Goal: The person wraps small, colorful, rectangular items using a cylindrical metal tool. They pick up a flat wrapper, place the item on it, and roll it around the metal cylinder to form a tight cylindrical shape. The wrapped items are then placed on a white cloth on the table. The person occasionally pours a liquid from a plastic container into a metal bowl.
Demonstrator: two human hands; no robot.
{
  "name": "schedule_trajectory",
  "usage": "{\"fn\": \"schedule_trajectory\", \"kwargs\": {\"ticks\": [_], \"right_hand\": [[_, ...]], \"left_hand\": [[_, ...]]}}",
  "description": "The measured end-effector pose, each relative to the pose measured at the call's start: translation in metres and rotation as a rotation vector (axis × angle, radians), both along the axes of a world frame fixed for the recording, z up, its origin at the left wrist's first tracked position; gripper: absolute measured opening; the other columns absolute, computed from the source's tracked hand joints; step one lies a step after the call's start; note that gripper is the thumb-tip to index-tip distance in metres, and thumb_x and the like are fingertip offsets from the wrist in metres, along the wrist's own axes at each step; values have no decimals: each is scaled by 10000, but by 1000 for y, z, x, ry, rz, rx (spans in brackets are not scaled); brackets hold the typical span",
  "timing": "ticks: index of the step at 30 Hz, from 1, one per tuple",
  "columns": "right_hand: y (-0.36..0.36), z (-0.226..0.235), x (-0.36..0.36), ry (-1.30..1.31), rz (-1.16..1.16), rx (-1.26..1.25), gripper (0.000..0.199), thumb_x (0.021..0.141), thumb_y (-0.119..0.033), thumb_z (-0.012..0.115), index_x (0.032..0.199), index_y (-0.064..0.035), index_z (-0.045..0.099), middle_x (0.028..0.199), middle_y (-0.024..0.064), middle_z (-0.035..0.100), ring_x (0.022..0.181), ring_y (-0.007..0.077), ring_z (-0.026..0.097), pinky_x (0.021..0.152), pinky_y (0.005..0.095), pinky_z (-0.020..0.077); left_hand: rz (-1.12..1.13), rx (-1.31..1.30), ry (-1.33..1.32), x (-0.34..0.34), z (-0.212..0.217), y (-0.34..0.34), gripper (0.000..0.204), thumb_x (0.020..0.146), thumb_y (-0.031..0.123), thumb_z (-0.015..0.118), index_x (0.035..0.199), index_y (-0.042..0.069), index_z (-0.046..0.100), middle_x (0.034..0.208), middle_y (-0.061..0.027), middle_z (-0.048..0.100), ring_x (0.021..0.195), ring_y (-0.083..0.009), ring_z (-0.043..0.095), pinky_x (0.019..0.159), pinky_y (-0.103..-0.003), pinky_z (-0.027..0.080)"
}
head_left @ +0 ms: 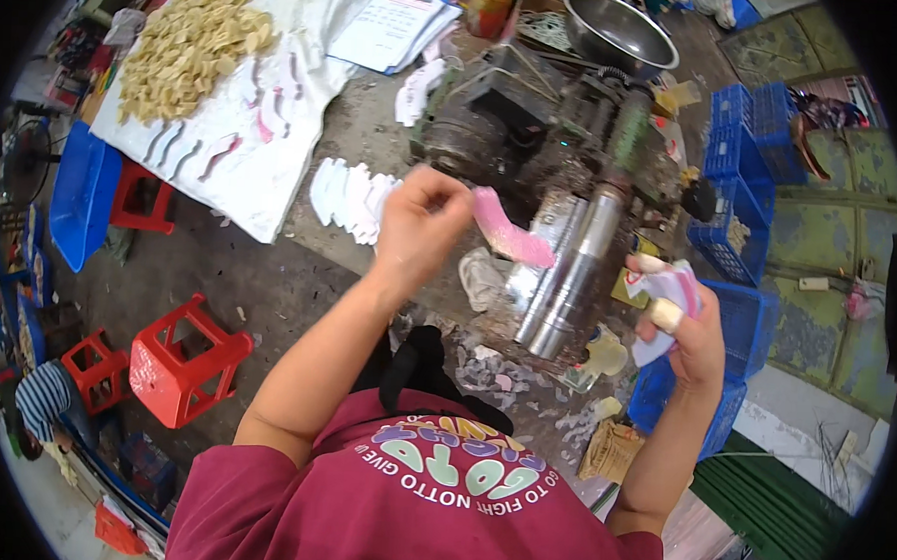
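My left hand (pixel 423 224) is closed in a pinch at the upper end of a curved, glittery pink strip (pixel 511 235). The strip hangs in front of the machine, beside its shiny metal rollers (pixel 569 275). On the right, my right hand (pixel 694 336) is closed around a white and pink curved piece (pixel 674 286) together with a small cream-coloured block (pixel 664 314). A row of white curved strips (pixel 347 201) lies on the table left of my left hand. What the palm of my right hand covers is hidden.
A heap of cream-coloured pieces (pixel 194 44) lies on a white sheet (pixel 263 177). A clipboard (pixel 389 27) and metal bowl (pixel 619 32) stand farther back. Blue crates (pixel 736 233) are at the right. Red stools (pixel 185 359) and scraps (pixel 504 383) are on the floor.
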State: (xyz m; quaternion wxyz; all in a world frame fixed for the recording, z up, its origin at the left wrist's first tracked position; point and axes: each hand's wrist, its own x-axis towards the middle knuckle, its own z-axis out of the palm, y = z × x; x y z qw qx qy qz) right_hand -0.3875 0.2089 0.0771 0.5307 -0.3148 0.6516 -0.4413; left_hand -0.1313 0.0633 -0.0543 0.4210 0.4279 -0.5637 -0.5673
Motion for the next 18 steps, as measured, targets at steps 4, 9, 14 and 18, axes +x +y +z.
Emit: {"fn": "schedule_trajectory", "kwargs": {"ticks": [4, 9, 14, 18], "right_hand": [[9, -7, 6, -95, -97, -32, 493, 798, -200, 680, 1189, 71, 551, 827, 96, 618, 577, 129, 585, 563, 288, 508], [-2, -12, 29, -324, -121, -196, 533, 860, -273, 663, 1225, 68, 477, 767, 64, 524, 620, 135, 541, 666, 343, 503], [-12, -3, 48, -382, -106, -281, 510, 884, -291, 635, 1210, 64, 470, 825, 83, 505, 693, 162, 528, 764, 379, 481], [-11, -6, 54, -320, -49, -246, 588, 804, -195, 713, 1270, 68, 469, 1029, 107, 599, 825, 159, 610, 783, 309, 500]], "left_hand": [[276, -62, -68, 68, -26, -67, 43, 807, 40, 679, 835, 32, 648, 778, -13, 589, 706, -87, 557, 630, -234, 446], [70, -737, -696, 141, -78, -81, 94, 754, 0, 671, 827, 45, 634, 803, -79, 570, 767, -246, 576, 687, -322, 448], [-253, -686, -874, 170, -117, -43, 138, 720, 46, 659, 856, 65, 643, 865, -82, 568, 885, -266, 568, 786, -349, 428], [-164, -611, -590, 112, -59, -18, 151, 756, 53, 663, 907, 43, 667, 877, -97, 574, 884, -243, 569, 785, -327, 431]]}}
